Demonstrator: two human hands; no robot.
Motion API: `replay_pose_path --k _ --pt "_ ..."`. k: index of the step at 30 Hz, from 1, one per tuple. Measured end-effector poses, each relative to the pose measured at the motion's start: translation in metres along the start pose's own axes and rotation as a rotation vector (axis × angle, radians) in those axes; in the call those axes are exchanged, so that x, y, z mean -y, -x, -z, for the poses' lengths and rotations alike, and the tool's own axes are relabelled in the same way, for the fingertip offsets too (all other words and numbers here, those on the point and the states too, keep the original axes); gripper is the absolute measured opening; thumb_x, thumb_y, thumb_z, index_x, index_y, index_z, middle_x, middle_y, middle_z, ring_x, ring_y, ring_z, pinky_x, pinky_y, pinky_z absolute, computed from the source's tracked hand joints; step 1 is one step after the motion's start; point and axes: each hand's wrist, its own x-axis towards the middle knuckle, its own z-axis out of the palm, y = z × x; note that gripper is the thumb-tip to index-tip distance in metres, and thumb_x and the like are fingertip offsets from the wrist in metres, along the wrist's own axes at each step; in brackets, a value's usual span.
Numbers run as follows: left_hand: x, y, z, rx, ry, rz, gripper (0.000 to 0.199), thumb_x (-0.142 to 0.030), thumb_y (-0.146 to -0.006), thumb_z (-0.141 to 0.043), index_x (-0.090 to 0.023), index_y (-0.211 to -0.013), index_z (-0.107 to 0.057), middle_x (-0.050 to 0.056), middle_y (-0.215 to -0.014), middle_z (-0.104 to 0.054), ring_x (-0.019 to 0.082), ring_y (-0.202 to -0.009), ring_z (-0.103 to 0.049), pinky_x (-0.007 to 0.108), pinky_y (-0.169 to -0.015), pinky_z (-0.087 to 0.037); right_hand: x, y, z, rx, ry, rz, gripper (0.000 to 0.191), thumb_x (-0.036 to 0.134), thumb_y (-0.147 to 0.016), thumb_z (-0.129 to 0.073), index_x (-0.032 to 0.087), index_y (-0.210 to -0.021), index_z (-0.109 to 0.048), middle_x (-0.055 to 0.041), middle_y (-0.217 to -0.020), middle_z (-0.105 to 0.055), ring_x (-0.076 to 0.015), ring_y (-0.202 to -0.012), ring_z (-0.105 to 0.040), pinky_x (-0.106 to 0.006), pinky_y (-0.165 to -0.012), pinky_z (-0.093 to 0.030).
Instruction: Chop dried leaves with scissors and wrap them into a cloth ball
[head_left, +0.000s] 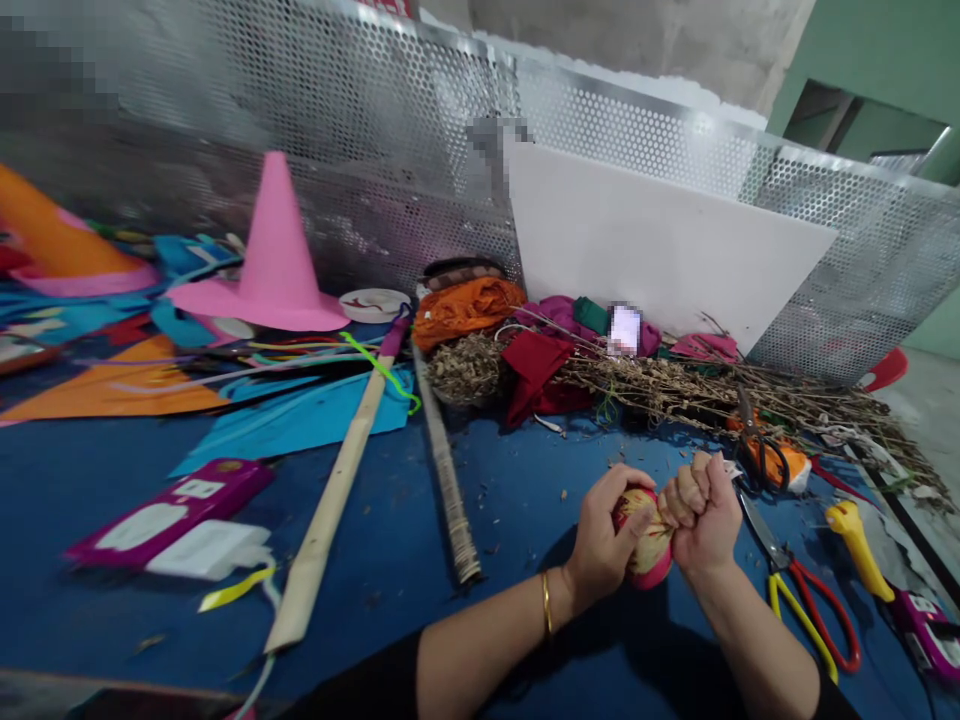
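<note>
My left hand (609,530) is wrapped round a rounded bundle (646,545) in cream-yellow and pink-red, which looks like cloth gathered to a neck. On its right side, my right hand (705,510) is closed in a fist on the gathered end. A small pale tip shows past the right fist, too small to name. Both hands are just above the blue table (540,640). Right beside my right hand lie scissors (799,590) with one red and one yellow handle. Dark-handled shears (757,450) rest a little farther back on an orange bundle (787,465).
Dried stalks (675,395) and coloured cloths (536,365) line the back, below a white board (660,240). A pink cone hat (277,250), wooden stick (337,500), wrapped rod (446,470) and purple power strip (172,510) occupy the left. A yellow-handled tool (859,550) lies far right.
</note>
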Motion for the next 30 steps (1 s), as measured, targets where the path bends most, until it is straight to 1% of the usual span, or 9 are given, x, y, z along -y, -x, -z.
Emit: replay_pose_path --k 6,9,10,12,15,19,23,26,30 --pt "0.006 -0.007 0.001 0.022 0.014 0.048 0.037 -0.047 -0.086 -0.046 -0.017 -0.090 -0.066 0.009 -0.086 -0.063 0.023 -0.083 -0.056 0.034 -0.081 -0.042 -0.004 -0.004 0.004 -0.018 0.029 0.020 0.051 0.050 -0.083 -0.057 0.021 -0.056 -0.025 0.0115 -0.042 -0.021 -0.0053 -0.033 -0.011 -0.017 -0.031 -0.023" --pt "0.008 -0.008 0.000 0.026 -0.050 0.033 0.032 -0.042 -0.081 -0.057 -0.019 -0.101 -0.067 0.011 -0.101 -0.065 0.026 -0.097 -0.057 0.038 -0.092 -0.041 0.000 -0.014 0.012 -0.038 0.047 0.049 0.052 0.051 -0.083 -0.057 0.022 -0.056 -0.024 0.0117 -0.042 -0.021 -0.0055 -0.032 -0.012 -0.017 -0.032 -0.023" --pt "0.007 -0.007 -0.001 0.030 -0.069 0.006 0.037 -0.041 -0.077 -0.064 -0.020 -0.107 -0.065 0.012 -0.109 -0.064 0.028 -0.104 -0.056 0.039 -0.097 -0.039 0.002 -0.017 0.014 -0.037 0.044 0.065 0.051 0.051 -0.083 -0.057 0.022 -0.057 -0.025 0.0118 -0.042 -0.021 -0.0055 -0.033 -0.012 -0.017 -0.032 -0.024" --pt "0.006 -0.005 -0.002 0.060 -0.097 -0.054 0.063 -0.041 -0.063 -0.077 -0.021 -0.119 -0.059 0.013 -0.125 -0.058 0.031 -0.118 -0.049 0.042 -0.106 -0.032 0.008 -0.021 0.017 -0.038 0.022 0.093 0.048 0.048 -0.083 -0.058 0.022 -0.058 -0.027 0.0122 -0.042 -0.022 -0.0055 -0.033 -0.011 -0.017 -0.032 -0.024" --pt "0.007 -0.004 -0.004 0.104 -0.109 -0.065 0.092 -0.042 -0.046 -0.087 -0.019 -0.127 -0.051 0.016 -0.131 -0.051 0.034 -0.124 -0.044 0.044 -0.109 -0.029 0.015 -0.022 0.018 -0.053 -0.021 0.103 0.046 0.048 -0.083 -0.058 0.022 -0.059 -0.030 0.0125 -0.042 -0.021 -0.0058 -0.034 -0.009 -0.017 -0.032 -0.023" --pt "0.014 -0.008 -0.005 0.121 0.014 0.100 0.073 -0.036 -0.054 -0.083 -0.020 -0.118 -0.053 0.010 -0.113 -0.058 0.027 -0.102 -0.055 0.038 -0.093 -0.043 0.014 -0.017 0.016 -0.022 -0.020 0.082 0.047 0.049 -0.086 -0.054 0.022 -0.058 -0.028 0.0123 -0.042 -0.018 -0.0060 -0.034 -0.007 -0.018 -0.032 -0.023" --pt "0.026 -0.014 -0.005 0.228 0.386 0.343 0.057 -0.038 -0.057 -0.079 -0.019 -0.104 -0.054 0.001 -0.087 -0.061 0.016 -0.076 -0.056 0.029 -0.072 -0.045 0.007 -0.012 0.016 0.051 -0.009 0.065 0.049 0.050 -0.087 -0.052 0.022 -0.056 -0.027 0.0117 -0.042 -0.018 -0.0060 -0.034 -0.009 -0.019 -0.033 -0.023" --pt "0.031 -0.017 -0.005 0.247 0.567 0.470 0.056 -0.042 -0.055 -0.081 -0.016 -0.098 -0.057 0.001 -0.083 -0.062 0.015 -0.073 -0.056 0.029 -0.073 -0.043 0.003 -0.012 0.015 0.057 -0.015 0.059 0.050 0.051 -0.086 -0.054 0.021 -0.056 -0.027 0.0114 -0.042 -0.020 -0.0060 -0.034 -0.011 -0.019 -0.034 -0.024" --pt "0.026 -0.017 -0.004 0.218 0.556 0.450 0.056 -0.050 -0.058 -0.079 -0.016 -0.097 -0.059 0.003 -0.084 -0.063 0.016 -0.076 -0.056 0.029 -0.076 -0.043 0.007 -0.014 0.010 0.032 -0.037 0.033 0.049 0.048 -0.084 -0.058 0.021 -0.057 -0.028 0.0112 -0.042 -0.025 -0.0056 -0.033 -0.018 -0.020 -0.037 -0.030"
